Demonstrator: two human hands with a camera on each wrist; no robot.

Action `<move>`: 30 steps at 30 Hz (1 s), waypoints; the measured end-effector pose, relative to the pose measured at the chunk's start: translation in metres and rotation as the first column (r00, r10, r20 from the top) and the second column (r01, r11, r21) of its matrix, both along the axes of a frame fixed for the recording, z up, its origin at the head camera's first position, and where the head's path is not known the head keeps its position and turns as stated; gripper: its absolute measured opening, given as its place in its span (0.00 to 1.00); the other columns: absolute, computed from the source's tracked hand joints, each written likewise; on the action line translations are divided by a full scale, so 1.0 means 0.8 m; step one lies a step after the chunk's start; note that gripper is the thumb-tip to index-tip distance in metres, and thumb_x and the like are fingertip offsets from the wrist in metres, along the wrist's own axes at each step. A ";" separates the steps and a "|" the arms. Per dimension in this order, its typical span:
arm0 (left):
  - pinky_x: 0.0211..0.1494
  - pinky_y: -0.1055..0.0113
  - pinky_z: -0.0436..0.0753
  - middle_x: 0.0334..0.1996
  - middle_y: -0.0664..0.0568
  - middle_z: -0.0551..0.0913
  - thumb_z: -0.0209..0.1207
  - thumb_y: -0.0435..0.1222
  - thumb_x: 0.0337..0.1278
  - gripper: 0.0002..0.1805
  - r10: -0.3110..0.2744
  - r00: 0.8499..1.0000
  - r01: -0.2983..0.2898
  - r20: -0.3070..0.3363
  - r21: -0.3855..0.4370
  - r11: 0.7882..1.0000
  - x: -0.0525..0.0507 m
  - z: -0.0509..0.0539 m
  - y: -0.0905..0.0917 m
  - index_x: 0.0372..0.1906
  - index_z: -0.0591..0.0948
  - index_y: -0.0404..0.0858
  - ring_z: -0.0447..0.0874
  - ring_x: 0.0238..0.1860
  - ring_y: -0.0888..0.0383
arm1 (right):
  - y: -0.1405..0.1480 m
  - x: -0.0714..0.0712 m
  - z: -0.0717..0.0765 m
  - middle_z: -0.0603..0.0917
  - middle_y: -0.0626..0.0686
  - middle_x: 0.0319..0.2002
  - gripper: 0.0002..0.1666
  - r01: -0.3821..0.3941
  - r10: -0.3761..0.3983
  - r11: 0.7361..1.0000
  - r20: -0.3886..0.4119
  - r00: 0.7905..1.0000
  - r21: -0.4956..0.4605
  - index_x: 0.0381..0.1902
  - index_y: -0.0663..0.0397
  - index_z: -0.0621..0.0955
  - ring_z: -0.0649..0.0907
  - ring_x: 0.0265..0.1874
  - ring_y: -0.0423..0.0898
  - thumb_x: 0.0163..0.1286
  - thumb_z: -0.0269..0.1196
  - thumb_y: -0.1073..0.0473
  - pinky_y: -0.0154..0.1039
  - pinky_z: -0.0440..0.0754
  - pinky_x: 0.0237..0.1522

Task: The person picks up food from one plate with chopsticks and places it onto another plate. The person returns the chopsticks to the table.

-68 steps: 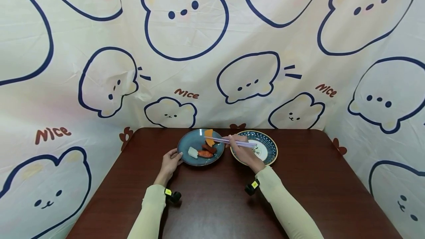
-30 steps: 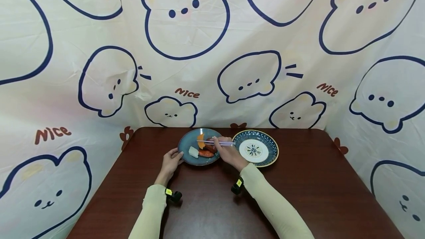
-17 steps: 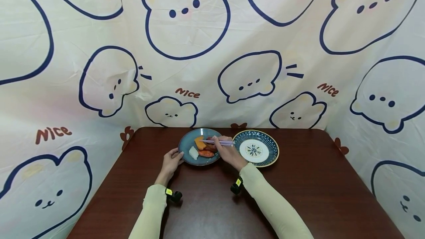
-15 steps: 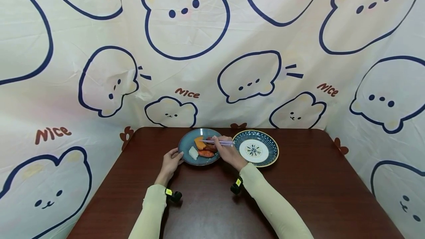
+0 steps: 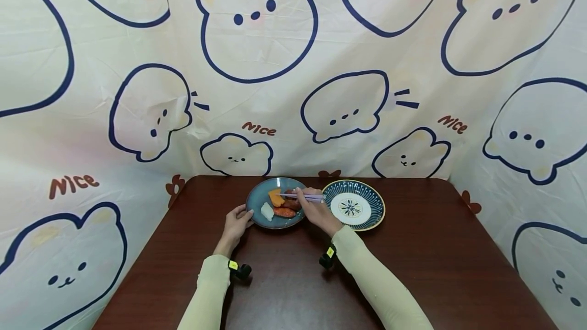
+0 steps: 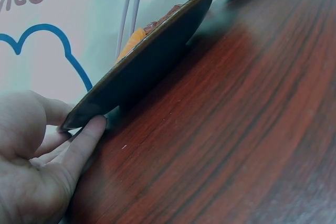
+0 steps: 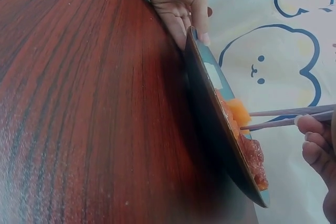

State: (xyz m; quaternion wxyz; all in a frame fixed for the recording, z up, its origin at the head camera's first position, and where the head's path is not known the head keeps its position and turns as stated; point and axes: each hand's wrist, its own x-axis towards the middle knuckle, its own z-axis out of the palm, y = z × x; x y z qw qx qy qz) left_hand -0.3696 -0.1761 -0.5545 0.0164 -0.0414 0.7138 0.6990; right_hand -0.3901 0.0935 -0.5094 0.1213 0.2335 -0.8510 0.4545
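Note:
My left hand [image 5: 235, 225] pinches the left rim of a blue plate [image 5: 257, 196], thumb on top and fingers beneath. The right hand [image 5: 316, 209] holds a pair of lilac chopsticks [image 5: 300, 196] over that plate. Their tips touch an orange piece of food [image 5: 275, 197], seen also as an orange chunk [image 7: 239, 112] in the right wrist view. Nearer me on the plate lie a white piece [image 5: 267, 211] and a glossy orange-red piece [image 5: 284, 212]. Reddish-brown pieces [image 5: 291, 203] sit at the right, partly hidden by the right hand.
A patterned blue-and-white plate [image 5: 373, 205] with a yellow rim stands just right of the blue plate, bearing no food. Both plates are near the far edge of the dark wooden table [image 5: 284, 279]. A cartoon-printed cloth [image 5: 284, 106] hangs behind and at both sides.
My right hand has moved left, off the patterned plate. The orange piece has shifted left and lowered beside the white piece. Over the last half second almost nothing moves; the left hand stays put.

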 end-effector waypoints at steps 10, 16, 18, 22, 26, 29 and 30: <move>0.62 0.58 0.86 0.66 0.27 0.71 0.54 0.33 0.77 0.28 -0.002 1.000 0.002 -0.006 -0.010 1.000 -0.001 -0.001 0.003 0.74 0.64 0.26 0.75 0.66 0.35 | 0.008 0.003 0.002 0.79 0.52 0.23 0.30 0.028 -0.029 0.999 -0.051 0.998 -0.018 0.25 0.66 0.83 0.74 0.23 0.43 0.84 0.51 0.53 0.32 0.69 0.20; 0.65 0.54 0.84 0.67 0.26 0.70 0.53 0.33 0.78 0.28 -0.016 1.000 0.016 0.003 -0.002 1.000 0.002 0.005 0.005 0.74 0.63 0.25 0.73 0.67 0.34 | 0.015 0.006 0.002 0.84 0.57 0.32 0.26 0.030 -0.033 0.998 -0.068 0.997 -0.046 0.32 0.60 0.87 0.76 0.26 0.41 0.84 0.50 0.52 0.32 0.73 0.22; 0.67 0.51 0.82 0.67 0.25 0.70 0.52 0.32 0.78 0.28 -0.023 1.000 0.023 0.011 0.008 1.000 0.005 0.011 0.005 0.74 0.63 0.24 0.73 0.67 0.33 | 0.019 0.009 0.004 0.84 0.57 0.31 0.25 0.022 -0.027 0.998 -0.080 0.996 -0.061 0.32 0.59 0.87 0.76 0.26 0.42 0.83 0.51 0.53 0.32 0.74 0.23; 0.68 0.47 0.80 0.66 0.23 0.69 0.52 0.30 0.77 0.28 -0.041 0.999 0.041 0.017 0.009 0.999 0.014 0.027 0.008 0.74 0.62 0.22 0.72 0.67 0.31 | 0.029 0.017 0.010 0.86 0.52 0.35 0.22 0.010 -0.021 0.997 -0.144 0.989 -0.078 0.33 0.51 0.87 0.78 0.30 0.41 0.83 0.52 0.53 0.32 0.76 0.28; 0.66 0.50 0.82 0.66 0.23 0.69 0.52 0.31 0.77 0.28 -0.036 0.999 0.036 0.010 0.001 0.999 0.014 0.025 0.006 0.74 0.62 0.22 0.72 0.66 0.31 | 0.047 0.024 0.017 0.86 0.51 0.33 0.21 0.005 -0.028 0.996 -0.246 0.969 -0.094 0.38 0.52 0.88 0.79 0.32 0.41 0.83 0.52 0.51 0.33 0.77 0.31; 0.65 0.53 0.84 0.66 0.24 0.70 0.53 0.33 0.78 0.29 -0.020 1.000 0.020 -0.007 -0.008 1.000 0.008 0.011 0.003 0.74 0.62 0.24 0.73 0.66 0.33 | 0.068 0.028 0.024 0.85 0.52 0.32 0.19 0.007 -0.039 0.994 -0.304 0.952 -0.105 0.41 0.51 0.88 0.80 0.34 0.41 0.83 0.52 0.53 0.33 0.80 0.35; 0.64 0.54 0.84 0.66 0.24 0.70 0.53 0.34 0.78 0.29 -0.018 1.000 0.017 -0.014 -0.015 1.000 0.005 0.007 0.002 0.74 0.63 0.24 0.74 0.66 0.33 | 0.076 0.029 0.027 0.86 0.52 0.32 0.18 0.002 -0.039 0.994 -0.327 0.944 -0.112 0.42 0.52 0.88 0.81 0.35 0.41 0.83 0.53 0.55 0.33 0.81 0.37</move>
